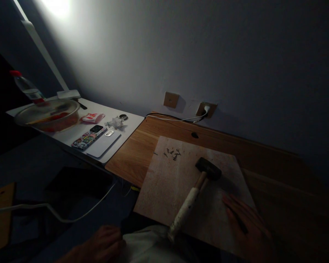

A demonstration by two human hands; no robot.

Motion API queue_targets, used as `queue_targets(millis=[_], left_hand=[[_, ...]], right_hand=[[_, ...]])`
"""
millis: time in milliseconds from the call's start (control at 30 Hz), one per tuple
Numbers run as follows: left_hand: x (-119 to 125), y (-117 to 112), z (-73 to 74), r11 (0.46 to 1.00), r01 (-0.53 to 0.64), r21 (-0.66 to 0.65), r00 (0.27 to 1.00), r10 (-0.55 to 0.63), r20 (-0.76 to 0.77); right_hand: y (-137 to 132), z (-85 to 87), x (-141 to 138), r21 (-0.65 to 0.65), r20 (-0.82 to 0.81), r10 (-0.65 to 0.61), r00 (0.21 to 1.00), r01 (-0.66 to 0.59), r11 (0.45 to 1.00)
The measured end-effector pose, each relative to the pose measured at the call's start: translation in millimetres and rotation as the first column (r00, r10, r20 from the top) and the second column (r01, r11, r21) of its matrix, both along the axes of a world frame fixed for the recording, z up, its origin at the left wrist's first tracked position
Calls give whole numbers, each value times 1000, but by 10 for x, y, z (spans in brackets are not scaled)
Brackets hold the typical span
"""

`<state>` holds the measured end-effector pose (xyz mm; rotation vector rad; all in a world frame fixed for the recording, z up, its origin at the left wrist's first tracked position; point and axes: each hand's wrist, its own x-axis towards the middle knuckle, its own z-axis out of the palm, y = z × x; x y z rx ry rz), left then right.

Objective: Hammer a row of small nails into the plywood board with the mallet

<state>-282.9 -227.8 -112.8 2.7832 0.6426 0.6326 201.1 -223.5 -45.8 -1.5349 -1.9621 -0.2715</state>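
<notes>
The hammer (pixel 188 204) rests on a square board (pixel 159 186), black head on the R half, pale handle pointing to the person, its end past the near edge. Small metal pcs (pixel 176 157) lie in a loose group near the board's far L corner; too small to tell if nails or screws. The R hand (pixel 248 223) rests on the board, R of the handle, fingers stretched and close together. A thin dark strip (pixel 238 220) shows along it; I cannot tell if the fingers pinch it. The L hand (pixel 104 241) is off the board, low in the view, fingers curled; I cannot tell if sth is inside. The board lies on a wooden table (pixel 131 160). To the L, a white table (pixel 133 118) carries a phone (pixel 84 140) w/ colourful case, a pale flat device (pixel 102 145) just beside it, crumpled plastic (pixel 115 123), a red-white packet (pixel 92 117), a see-through bowl (pixel 72 115), a bottle (pixel 27 87) w/ red cap and a lamp (pixel 44 51). On the wall (pixel 235 54) behind are 2 wall plates (pixel 171 99); a white plug (pixel 207 109) sits in the R one.
</notes>
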Motion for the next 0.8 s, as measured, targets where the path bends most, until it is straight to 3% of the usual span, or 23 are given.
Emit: queue_targets(millis=[100,167,233,300,400,500,633,800], left_hand=[[404,181,546,999,9,43,967,-20,252],[650,377,836,996,-71,60,918,42,394],[859,613,1041,991,-118,57,885,79,458],[1015,867,1171,979,-192,74,905,147,400],[1150,1218,1253,949,-307,71,932,285,225],[1227,1459,1228,939,-340,54,940,339,35],[1356,1572,1128,954,-285,89,944,295,-150],[1568,1603,1074,968,-236,83,937,250,-244]], right_hand=[[-1,5,7,-10,25,0,1000,0,1000],[0,11,9,-7,37,-1,999,1,1000],[0,19,11,-15,42,-2,999,2,1000],[0,26,13,-20,41,6,999,-6,1000],[-2,26,18,-18,51,8,999,-7,1000],[-9,9,21,-16,59,-3,998,4,1000],[-19,-17,19,-27,46,-10,999,11,1000],[-23,13,-6,-27,8,1,1000,-1,1000]])
